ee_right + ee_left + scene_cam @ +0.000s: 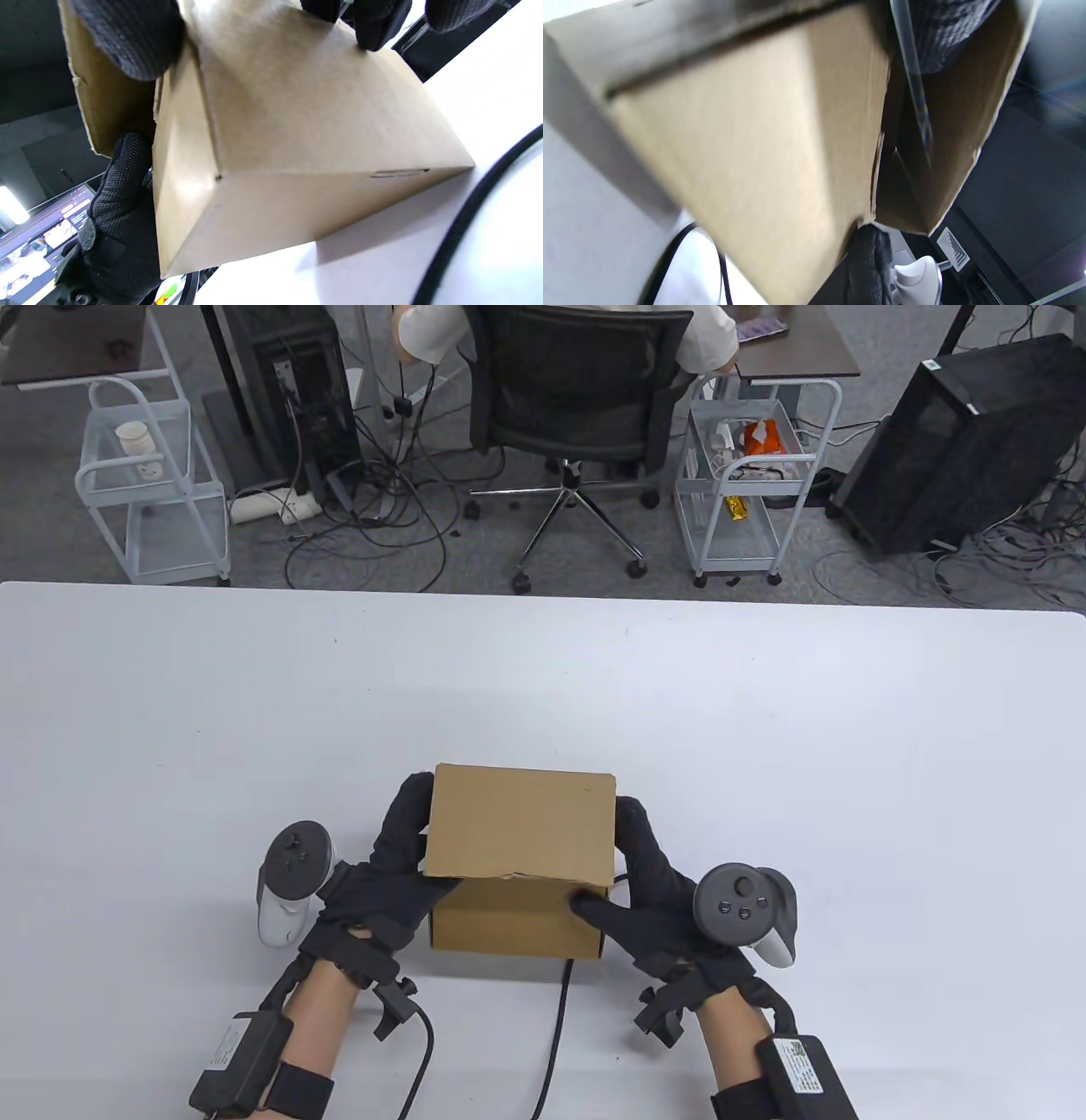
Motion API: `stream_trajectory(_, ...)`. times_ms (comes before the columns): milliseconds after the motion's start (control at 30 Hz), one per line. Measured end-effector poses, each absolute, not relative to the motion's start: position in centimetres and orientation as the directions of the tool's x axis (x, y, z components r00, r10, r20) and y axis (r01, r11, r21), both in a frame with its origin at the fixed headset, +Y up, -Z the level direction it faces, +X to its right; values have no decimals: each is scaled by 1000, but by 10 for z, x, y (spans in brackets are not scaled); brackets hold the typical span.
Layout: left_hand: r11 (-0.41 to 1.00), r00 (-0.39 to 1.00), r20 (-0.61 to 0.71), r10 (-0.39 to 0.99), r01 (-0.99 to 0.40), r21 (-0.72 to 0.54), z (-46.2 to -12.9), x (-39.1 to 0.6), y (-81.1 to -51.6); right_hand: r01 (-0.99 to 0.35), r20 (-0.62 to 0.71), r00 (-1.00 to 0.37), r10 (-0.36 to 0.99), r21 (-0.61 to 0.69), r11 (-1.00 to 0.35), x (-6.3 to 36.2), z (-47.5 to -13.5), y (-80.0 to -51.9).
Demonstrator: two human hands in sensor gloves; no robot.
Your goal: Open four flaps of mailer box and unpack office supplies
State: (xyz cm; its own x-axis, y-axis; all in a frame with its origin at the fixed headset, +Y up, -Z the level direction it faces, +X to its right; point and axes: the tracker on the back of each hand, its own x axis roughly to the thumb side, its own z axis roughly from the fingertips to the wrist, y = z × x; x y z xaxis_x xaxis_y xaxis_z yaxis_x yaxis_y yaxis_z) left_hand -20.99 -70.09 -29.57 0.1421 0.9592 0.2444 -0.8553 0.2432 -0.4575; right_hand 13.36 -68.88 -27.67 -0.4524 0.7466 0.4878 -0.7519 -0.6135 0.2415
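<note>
The mailer box stands on the white desk near its front edge, between our two hands. Our left hand grips the box's left side, fingers along the wall and thumb across the near top edge; our right hand grips the right side likewise, thumb resting at the near right corner. In the wrist views the top flap has lifted slightly from the body, leaving a dark gap along the front seam, and gloved fingertips press at that edge. The contents are hidden, so we cannot tell what lies inside. We judge the first flap to be just starting to open. The chief risk is tearing: the flap's edge already looks ragged, and a pull at one corner alone could rip the cardboard. A black cable runs beneath the box's near side and could snag or tip it if the box is dragged.
</note>
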Motion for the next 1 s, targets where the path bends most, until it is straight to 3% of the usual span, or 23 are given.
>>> stream_trajectory(133, 273, 160, 269, 950, -843, -464, -296, -218, -698, -717, 526, -469, 709, 243, -654, 136, -276, -686)
stream_trajectory(333, 280, 175, 251, 952, -827, -487, -297, -227, -694, -494, 619, -590, 519, 231, -838, 121, -269, -680)
stream_trajectory(467, 322, 220, 254, 942, -809, -491, -295, -234, -694, -572, 596, -543, 592, 253, -780, 122, -269, -682)
stream_trajectory(600, 323, 205, 276, 939, -799, -507, -296, -232, -694, -639, 553, -572, 605, 162, -752, 121, -270, -681)
stream_trajectory(700, 416, 279, 329, 902, -764, -493, -295, -230, -687, -683, 509, -611, 606, 49, -729, 119, -270, -678)
stream_trajectory(767, 548, 403, 376, 834, -685, -480, -293, -226, -682, -715, 465, -617, 635, 5, -699, 119, -273, -678)
stream_trajectory(900, 637, 504, 394, 769, -656, -406, -291, -220, -676, -711, 421, -646, 637, -28, -702, 116, -280, -676)
stream_trajectory(1000, 623, 507, 374, 776, -711, -328, -289, -219, -671, -631, 482, -676, 557, 10, -775, 110, -280, -675)
